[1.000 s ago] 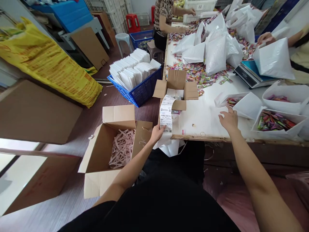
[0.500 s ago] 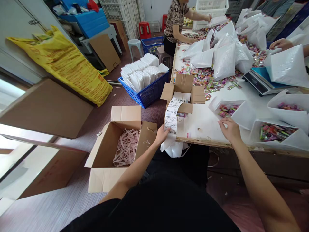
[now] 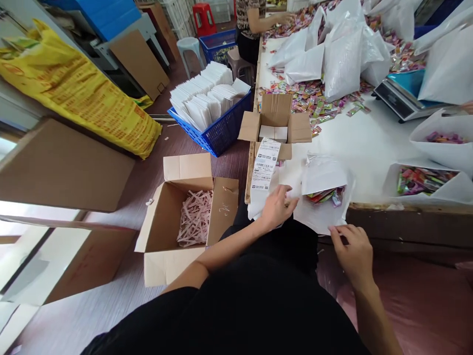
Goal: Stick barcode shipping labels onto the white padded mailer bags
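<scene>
White crinkled plastic bag (image 3: 321, 197) of bright candies overhangs the near table edge (image 3: 369, 209); my right hand (image 3: 351, 251) pinches its rim, my left hand (image 3: 275, 207) grips it beside the label strip (image 3: 264, 165).

The left hand (image 3: 277, 207) rests on the near edge of the white table (image 3: 369, 143), touching the strip of printed labels (image 3: 264, 165) that hangs from a small cardboard box (image 3: 275, 123). The right hand (image 3: 353, 251) holds the lower edge of a white bag (image 3: 323, 197) with colourful sweets inside, which overhangs the table edge. An open carton (image 3: 188, 217) of pink paper shreds sits on the floor beside a blue basket (image 3: 218, 133) of white envelopes.
</scene>
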A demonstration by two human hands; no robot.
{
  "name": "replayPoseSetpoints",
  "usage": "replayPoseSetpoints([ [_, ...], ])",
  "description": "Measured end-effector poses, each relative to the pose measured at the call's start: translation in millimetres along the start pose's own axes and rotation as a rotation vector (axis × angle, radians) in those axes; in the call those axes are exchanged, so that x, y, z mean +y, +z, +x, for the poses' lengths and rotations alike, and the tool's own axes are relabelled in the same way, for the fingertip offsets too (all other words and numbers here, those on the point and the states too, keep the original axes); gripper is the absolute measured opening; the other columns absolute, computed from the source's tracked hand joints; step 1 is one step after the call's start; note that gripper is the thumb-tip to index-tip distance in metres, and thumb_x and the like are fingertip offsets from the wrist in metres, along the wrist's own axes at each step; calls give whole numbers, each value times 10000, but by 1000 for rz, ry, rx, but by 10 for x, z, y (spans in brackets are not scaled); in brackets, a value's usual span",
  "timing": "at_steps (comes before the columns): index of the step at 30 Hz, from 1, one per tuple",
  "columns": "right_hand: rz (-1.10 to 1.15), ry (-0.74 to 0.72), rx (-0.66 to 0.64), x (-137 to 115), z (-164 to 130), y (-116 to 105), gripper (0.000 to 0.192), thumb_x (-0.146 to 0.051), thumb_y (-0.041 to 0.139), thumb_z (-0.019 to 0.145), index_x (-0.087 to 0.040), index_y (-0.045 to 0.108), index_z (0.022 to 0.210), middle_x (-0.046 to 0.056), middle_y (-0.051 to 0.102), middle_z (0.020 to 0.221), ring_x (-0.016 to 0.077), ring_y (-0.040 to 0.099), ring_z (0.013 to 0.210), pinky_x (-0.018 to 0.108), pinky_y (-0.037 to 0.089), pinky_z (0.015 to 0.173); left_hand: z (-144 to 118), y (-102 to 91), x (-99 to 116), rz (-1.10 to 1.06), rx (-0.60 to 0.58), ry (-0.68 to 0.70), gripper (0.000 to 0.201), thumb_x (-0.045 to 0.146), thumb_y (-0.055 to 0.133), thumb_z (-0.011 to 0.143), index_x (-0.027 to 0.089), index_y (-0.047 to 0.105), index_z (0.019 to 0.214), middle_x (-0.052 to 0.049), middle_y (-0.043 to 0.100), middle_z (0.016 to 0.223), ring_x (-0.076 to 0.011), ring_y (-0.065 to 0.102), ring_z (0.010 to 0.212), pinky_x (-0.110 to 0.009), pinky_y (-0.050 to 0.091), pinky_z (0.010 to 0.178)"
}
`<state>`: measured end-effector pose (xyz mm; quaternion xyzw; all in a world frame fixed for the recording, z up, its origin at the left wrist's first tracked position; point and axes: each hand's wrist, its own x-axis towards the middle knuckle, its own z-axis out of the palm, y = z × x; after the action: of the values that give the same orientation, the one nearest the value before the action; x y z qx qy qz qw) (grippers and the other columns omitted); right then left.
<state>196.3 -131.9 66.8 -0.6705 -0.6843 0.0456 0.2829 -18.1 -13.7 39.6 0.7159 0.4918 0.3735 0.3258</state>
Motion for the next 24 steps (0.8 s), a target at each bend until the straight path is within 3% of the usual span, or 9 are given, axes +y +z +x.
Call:
replayPoseSetpoints([
  [3,62,-13,-25,-245,179,214,237,-381,508,967,-239,674,873,86,678,859,267,554,836,429,420,809,114,98,12,-56,-177,-166,263,317,523,902,199,517,668,-40,595,666,-185,612,676,-326,470,700],
  [5,186,30,-48,-381,303,398,241,-410,506,959,-234,662,903,90,672,883,266,565,859,422,435,810,140,79,-19,-182,-269,-272,323,279,499,878,204,431,572,4,510,525,-144,568,557,-282,434,607],
  [8,468,182,-161,-495,417,646,287,-490,548,919,-216,632,914,79,685,883,231,586,795,380,470,750,73,-17,-85,-463,-412,-418,262,266,492,846,182,501,598,17,520,488,-112,548,472,-233,403,510],
  [10,624,261,-291,-519,440,755,325,-528,578,892,-207,621,892,64,696,861,203,590,739,344,475,705,-12,-74,-120,-541,-435,-449,250,281,490,848,165,563,639,10,556,505,-105,542,454,-223,405,490],
  [13,688,281,-407,-528,438,833,351,-553,598,872,-207,604,820,38,669,784,182,562,690,322,461,678,-103,-112,-132,-434,-394,-393,303,304,492,859,166,569,600,1,591,524,-106,553,460,-231,425,514],
  [16,613,217,-346,-558,416,803,360,-563,593,860,-220,574,754,43,624,774,211,551,758,359,465,741,-89,-117,-93,-337,-412,-372,297,250,515,821,171,543,536,1,588,513,-118,576,470,-236,428,520],
  [19,591,153,-280,-560,285,509,308,-524,566,878,-243,562,751,92,645,947,275,580,969,455,462,905,-11,-140,-66,-364,-463,-422,262,190,523,775,176,537,513,0,583,499,-126,597,484,-231,435,517],
  [22,707,202,-417,-403,-47,-234,268,-531,527,882,-295,534,755,76,637,812,279,635,836,499,500,854,39,-220,-128,-343,-470,-412,247,181,525,769,175,559,525,4,580,493,-121,591,484,-230,443,537],
  [24,543,292,-136,-197,-319,-892,349,-646,420,849,-336,455,694,34,425,520,278,535,544,500,490,651,45,-299,-213,-323,-501,-362,247,205,523,797,172,608,567,10,574,489,-120,586,485,-235,453,558],
])
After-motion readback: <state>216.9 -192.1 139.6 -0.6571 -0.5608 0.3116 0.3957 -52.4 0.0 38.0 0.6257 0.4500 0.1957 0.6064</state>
